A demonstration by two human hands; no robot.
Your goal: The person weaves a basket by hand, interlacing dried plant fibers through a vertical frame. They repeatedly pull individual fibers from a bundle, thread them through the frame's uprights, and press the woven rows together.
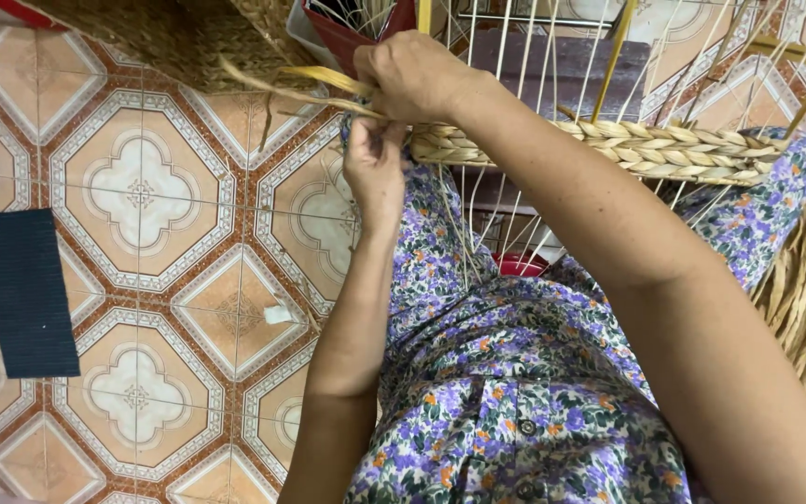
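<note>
Head view: hands (394,121) on straw braid (664,149).

Woven band (664,149): pale straw-yellow, plaited pattern. Dress (515,392): purple, green and orange floral on white. Floor tiles (142,196): orange and cream, geometric ornament. Mat (25,289): dark teal, ribbed.

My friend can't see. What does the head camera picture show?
Two hands, the left hand and right hand, weave straw strands into a braided band on a wire frame, above a flowered lap and patterned floor tiles.
</note>
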